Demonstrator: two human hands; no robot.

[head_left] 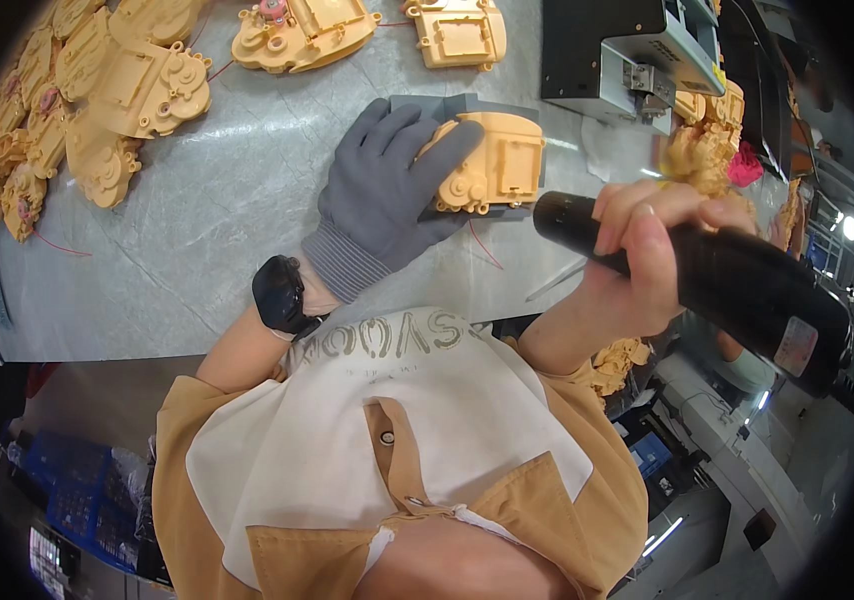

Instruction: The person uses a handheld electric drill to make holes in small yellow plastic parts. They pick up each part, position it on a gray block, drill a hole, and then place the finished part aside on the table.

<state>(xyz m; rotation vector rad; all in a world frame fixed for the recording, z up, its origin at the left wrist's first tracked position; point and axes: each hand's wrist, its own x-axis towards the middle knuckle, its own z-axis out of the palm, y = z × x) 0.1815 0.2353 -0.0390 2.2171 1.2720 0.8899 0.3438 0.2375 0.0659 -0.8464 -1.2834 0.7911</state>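
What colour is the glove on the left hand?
The glove is grey, with a ribbed cuff; the head view shows it resting on a yellow plastic housing.

Centre frame, the gloved left hand [387,185] lies spread flat, palm down, forearm bare. At right, the bare right hand [637,250] is clenched, fingers curled tight.

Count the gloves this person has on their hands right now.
1. The grey glove is on the left hand, pressing a tan plastic housing on the table. The right hand is bare, gripping a black power tool.
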